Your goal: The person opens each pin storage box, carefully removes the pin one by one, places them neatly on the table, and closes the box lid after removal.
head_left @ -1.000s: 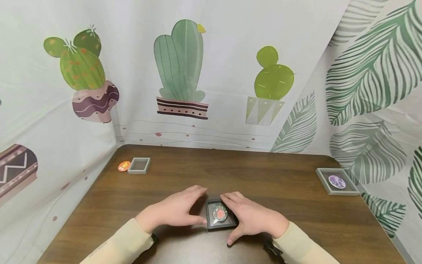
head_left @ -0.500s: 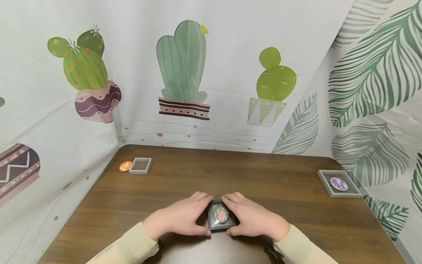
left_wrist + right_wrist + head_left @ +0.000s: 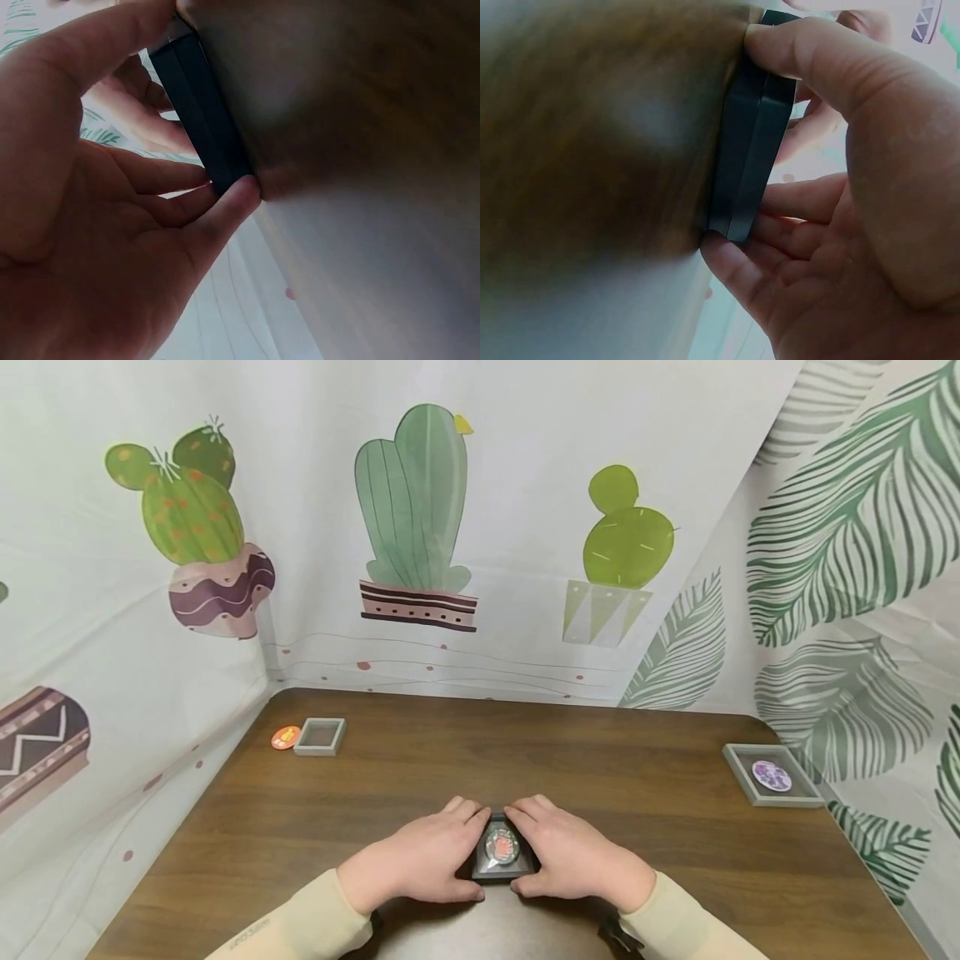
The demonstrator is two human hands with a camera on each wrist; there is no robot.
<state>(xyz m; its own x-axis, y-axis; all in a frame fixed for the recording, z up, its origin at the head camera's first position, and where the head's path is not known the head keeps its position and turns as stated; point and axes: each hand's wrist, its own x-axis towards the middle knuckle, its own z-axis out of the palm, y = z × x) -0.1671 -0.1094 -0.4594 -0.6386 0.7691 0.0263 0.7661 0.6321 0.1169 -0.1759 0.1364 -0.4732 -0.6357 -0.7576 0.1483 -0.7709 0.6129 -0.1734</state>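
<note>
A small black display frame [image 3: 504, 877] with a clear window lies at the near middle of the table. Behind the window shows a round badge [image 3: 502, 846], green-rimmed with a red centre. My left hand [image 3: 423, 862] grips the frame's left side, thumb at the near corner and fingers at the far one. From the right, my right hand [image 3: 576, 860] holds the opposite side in the same way. Both wrist views show the dark side wall [image 3: 206, 109] of the frame close to the tabletop, between thumb and fingers; the right wrist view shows its outer edge [image 3: 746, 157].
At the back left, a grey frame [image 3: 319, 754] stands beside an orange round badge [image 3: 285, 737]. Another grey frame [image 3: 787, 802] holding a purple round badge [image 3: 772, 775] sits by the right table edge. Printed cloth [image 3: 517, 485] hangs behind the brown table [image 3: 540, 752].
My left hand has moved right and closed in on the black frame's left side. My right thumb has come in to the near edge. The frame now looks slightly tilted.
</note>
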